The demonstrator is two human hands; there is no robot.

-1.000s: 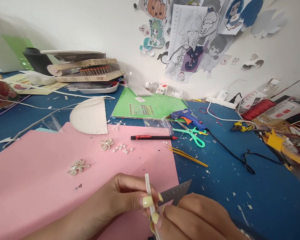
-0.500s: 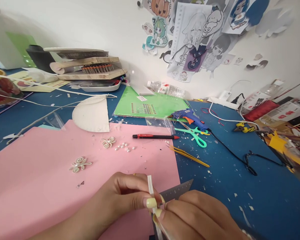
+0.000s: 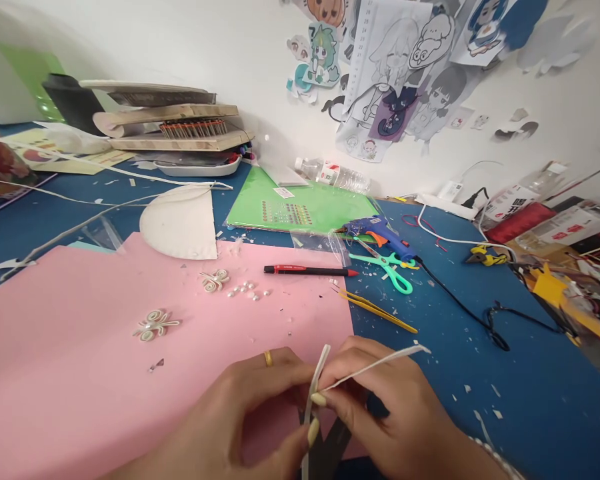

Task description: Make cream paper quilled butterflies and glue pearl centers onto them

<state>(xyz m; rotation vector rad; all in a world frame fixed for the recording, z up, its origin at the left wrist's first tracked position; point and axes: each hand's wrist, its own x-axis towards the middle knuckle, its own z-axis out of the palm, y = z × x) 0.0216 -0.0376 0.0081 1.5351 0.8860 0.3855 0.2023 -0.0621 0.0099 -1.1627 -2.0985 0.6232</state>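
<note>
My left hand (image 3: 250,393), with a ring on one finger, has its thumb and fingertips around a narrow white strip (image 3: 319,373) that stands nearly upright. Beside it, the thumb and forefinger of my right hand (image 3: 395,400) pinch a thinner white strip (image 3: 380,363), which slants up to the right across the knuckles. The fingertips of both hands meet where the strips come together. Below them is a dark grey piece (image 3: 333,440), partly covered. Two coiled cord ornaments (image 3: 155,325) with pearls lie on the pink sheet (image 3: 80,373), near loose pearl beads (image 3: 245,288).
Beyond my hands lie a black-and-red pen (image 3: 310,271), yellow tweezers (image 3: 377,311), green scissors (image 3: 390,270) and a blue glue gun (image 3: 380,233) with its cable. A white half-round piece (image 3: 180,223) and a green folder (image 3: 260,193) are farther back. Scraps dot the blue table (image 3: 430,313).
My right hand has turned and risen, and a thin strip now sticks out over it. The upright strip leans more to the right. The metal ruler's marked end is no longer visible.
</note>
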